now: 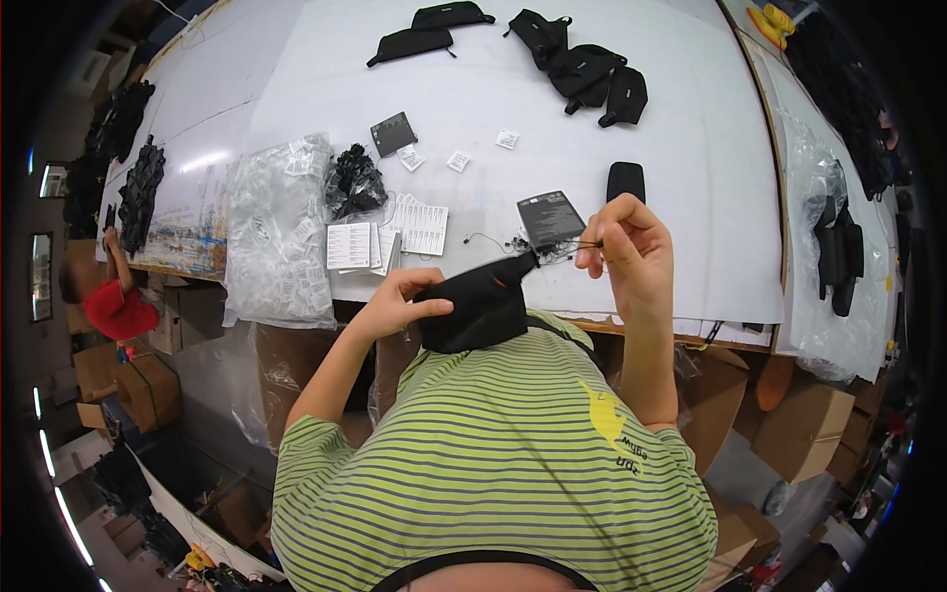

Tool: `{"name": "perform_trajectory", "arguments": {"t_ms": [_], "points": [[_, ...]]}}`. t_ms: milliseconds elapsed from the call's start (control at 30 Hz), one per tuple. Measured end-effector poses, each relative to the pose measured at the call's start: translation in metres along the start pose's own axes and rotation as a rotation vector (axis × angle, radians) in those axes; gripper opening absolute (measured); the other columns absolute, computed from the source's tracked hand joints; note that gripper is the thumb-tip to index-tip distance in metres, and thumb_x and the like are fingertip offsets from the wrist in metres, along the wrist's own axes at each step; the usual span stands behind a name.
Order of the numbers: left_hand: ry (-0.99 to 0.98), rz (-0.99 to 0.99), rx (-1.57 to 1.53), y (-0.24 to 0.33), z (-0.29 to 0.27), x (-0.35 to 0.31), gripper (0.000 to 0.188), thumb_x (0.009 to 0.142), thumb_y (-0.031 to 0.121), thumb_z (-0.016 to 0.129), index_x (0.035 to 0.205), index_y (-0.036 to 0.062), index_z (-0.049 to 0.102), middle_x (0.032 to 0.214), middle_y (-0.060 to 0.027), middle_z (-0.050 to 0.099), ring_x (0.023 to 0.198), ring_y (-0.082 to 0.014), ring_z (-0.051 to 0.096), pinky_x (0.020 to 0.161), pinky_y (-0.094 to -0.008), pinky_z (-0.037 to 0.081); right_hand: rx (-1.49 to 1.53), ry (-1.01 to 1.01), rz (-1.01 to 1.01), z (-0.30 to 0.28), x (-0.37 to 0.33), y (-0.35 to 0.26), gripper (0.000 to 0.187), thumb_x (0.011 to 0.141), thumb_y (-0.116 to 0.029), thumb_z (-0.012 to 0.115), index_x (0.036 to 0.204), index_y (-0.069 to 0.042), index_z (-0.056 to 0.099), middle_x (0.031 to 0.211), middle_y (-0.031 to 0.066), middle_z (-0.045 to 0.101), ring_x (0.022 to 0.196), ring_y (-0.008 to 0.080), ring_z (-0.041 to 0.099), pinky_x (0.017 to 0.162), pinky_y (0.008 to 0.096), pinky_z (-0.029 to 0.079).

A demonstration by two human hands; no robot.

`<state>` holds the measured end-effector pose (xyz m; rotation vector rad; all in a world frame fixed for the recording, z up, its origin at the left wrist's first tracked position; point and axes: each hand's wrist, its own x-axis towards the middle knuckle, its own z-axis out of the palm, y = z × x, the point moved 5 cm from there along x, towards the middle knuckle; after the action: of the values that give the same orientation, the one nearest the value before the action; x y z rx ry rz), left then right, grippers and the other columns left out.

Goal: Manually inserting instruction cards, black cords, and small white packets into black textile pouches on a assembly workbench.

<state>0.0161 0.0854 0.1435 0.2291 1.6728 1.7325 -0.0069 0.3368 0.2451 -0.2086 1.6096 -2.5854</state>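
Observation:
My left hand [402,302] grips the left end of a small black zippered pouch [478,318], thumb on top, close to my body at the table's front edge. Raised at the pouch's right is my right hand [634,252], thumb and forefinger pinched on a thin black cord [590,245]. That cord runs toward the pouch's upper right corner. Just beyond it a dark grey printed card [550,218] lies on the table, partly next to a small heap of black cords [515,244]. Whether the cord is joined to the card I cannot tell.
Black pouches [587,74] lie at the back, and a black case [625,182] lies beyond my right hand. To the left are a clear bag of white packets [281,232], white label sheets [419,225] and bundled black cords [353,183]. A person in red [120,304] stands far left.

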Motion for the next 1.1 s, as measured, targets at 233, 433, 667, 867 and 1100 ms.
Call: {"name": "perform_trajectory", "arguments": {"t_ms": [233, 433, 667, 867, 1100], "points": [[-0.215, 0.085, 0.2, 0.041, 0.025, -0.015, 0.021, 0.079, 0.012, 0.067, 0.088, -0.0031, 0.056, 0.077, -0.0023, 0.052, 0.074, -0.0091, 0.047, 0.068, -0.0235, 0.039, -0.674, -0.324, -0.307, 0.005, 0.016, 0.008, 0.025, 0.086, -0.022, 0.056, 0.107, -0.007, 0.057, 0.101, 0.0037, 0.061, 0.092, 0.0126, 0.05, 0.077, 0.0275, 0.043], [-0.37, -0.222, 0.059, 0.04, 0.024, -0.04, 0.022, 0.082, 0.014, 0.065, 0.091, -0.0029, 0.055, 0.085, -0.0026, 0.056, 0.08, -0.0068, 0.05, 0.07, -0.0223, 0.041, -0.491, -0.887, 0.458, 0.009, -0.04, 0.107, 0.027, 0.086, -0.014, 0.051, 0.112, -0.004, 0.054, 0.095, 0.0059, 0.058, 0.086, 0.0133, 0.053, 0.079, 0.028, 0.043], [-0.067, -0.208, 0.122, 0.024, 0.005, -0.052, 0.023, 0.087, 0.02, 0.06, 0.096, -0.0001, 0.054, 0.075, 0.0025, 0.05, 0.07, -0.0047, 0.041, 0.062, -0.0213, 0.038, -0.236, -0.681, 0.774, -0.068, -0.071, 0.122, 0.039, 0.083, -0.025, 0.06, 0.115, -0.006, 0.045, 0.084, 0.0032, 0.05, 0.083, 0.0137, 0.047, 0.076, 0.0261, 0.041], [0.088, -0.158, 0.516, 0.038, -0.007, -0.048, 0.027, 0.084, 0.022, 0.061, 0.1, 0.0004, 0.056, 0.074, -0.0102, 0.059, 0.063, -0.0148, 0.049, 0.061, -0.0275, 0.041, -0.79, -0.618, 0.818, -0.062, -0.078, 0.062, 0.058, 0.071, -0.029, 0.073, 0.114, -0.007, 0.041, 0.102, 0.0102, 0.052, 0.094, 0.0177, 0.047, 0.086, 0.0289, 0.038], [0.1, -0.136, 0.6, 0.042, -0.003, -0.038, 0.027, 0.083, 0.022, 0.06, 0.099, 0.001, 0.055, 0.07, -0.012, 0.057, 0.06, -0.0189, 0.049, 0.06, -0.0289, 0.041, -0.745, -0.227, 0.446, -0.08, -0.062, 0.034, 0.05, 0.073, -0.01, 0.064, 0.114, -0.005, 0.036, 0.095, 0.0082, 0.046, 0.094, 0.0219, 0.047, 0.088, 0.0304, 0.037]]}}
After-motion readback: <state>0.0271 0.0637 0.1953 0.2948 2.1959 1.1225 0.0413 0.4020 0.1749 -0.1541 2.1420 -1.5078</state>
